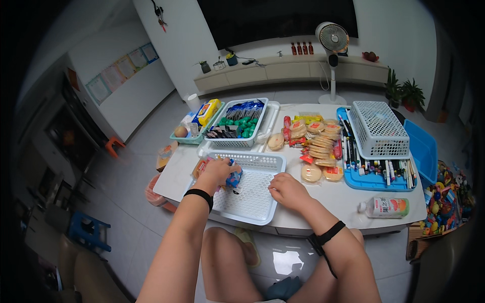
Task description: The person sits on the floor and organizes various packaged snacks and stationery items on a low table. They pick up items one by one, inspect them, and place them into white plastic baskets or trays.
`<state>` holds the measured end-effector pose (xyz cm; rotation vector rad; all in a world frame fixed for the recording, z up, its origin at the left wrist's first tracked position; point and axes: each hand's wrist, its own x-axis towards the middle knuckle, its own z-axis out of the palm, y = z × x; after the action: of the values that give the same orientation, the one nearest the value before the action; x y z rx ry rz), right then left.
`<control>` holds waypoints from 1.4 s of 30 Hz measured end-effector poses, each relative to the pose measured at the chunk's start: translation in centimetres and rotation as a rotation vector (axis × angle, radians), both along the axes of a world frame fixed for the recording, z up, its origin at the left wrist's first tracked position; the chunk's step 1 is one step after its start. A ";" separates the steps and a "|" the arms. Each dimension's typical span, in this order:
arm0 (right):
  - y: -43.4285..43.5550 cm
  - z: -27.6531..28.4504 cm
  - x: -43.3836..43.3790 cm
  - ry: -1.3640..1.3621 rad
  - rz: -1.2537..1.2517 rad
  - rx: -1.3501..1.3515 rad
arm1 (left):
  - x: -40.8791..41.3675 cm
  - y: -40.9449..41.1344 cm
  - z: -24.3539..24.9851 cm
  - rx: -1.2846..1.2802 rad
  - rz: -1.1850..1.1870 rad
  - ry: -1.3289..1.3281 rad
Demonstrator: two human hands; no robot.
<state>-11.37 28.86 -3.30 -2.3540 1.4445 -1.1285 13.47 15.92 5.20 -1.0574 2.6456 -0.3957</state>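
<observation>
A shallow white plastic basket (pixel 250 204) with a perforated floor lies at the table's near edge. Inside its left part, my left hand (pixel 219 172) grips a blue patterned packet (pixel 235 178), its fingers partly covering it. Other small packages, one orange-brown (pixel 199 168), show beside and under that hand, mostly hidden. On the basket's right rim rests my right hand (pixel 288 191), fingers curled over the edge. Right of the basket lie several round wafers in clear wrappers (pixel 320 147), piled with red-wrapped snack sticks (pixel 287 127).
Behind stands a white basket (pixel 231 142) of green-capped and dark packets, beside a green tray (pixel 189 140) with wipes. Markers fill a blue tray (pixel 363 183) under an upturned white basket (pixel 379 128). A drink bottle (pixel 386 207) lies at right; a fan (pixel 332 75) stands beyond the table.
</observation>
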 end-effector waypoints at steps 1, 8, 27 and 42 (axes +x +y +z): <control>0.1 0.1 0.1 -0.006 -0.003 -0.005 | 0.4 -0.2 0.0 0.002 -0.013 0.035; 0.4 -0.1 0.3 -0.007 -0.006 -0.036 | 0.4 -1.2 -1.0 0.072 0.063 0.215; 0.7 0.3 0.6 -0.002 0.002 0.060 | -1.2 -2.0 -1.7 -0.105 0.020 -0.100; 0.5 -0.1 0.7 -0.002 -0.012 0.020 | -5.3 -1.7 -2.4 0.478 0.169 0.073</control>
<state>-10.63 29.38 -3.41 -2.3328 1.4639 -1.1135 8.19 14.24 2.82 -1.1292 2.4940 0.3023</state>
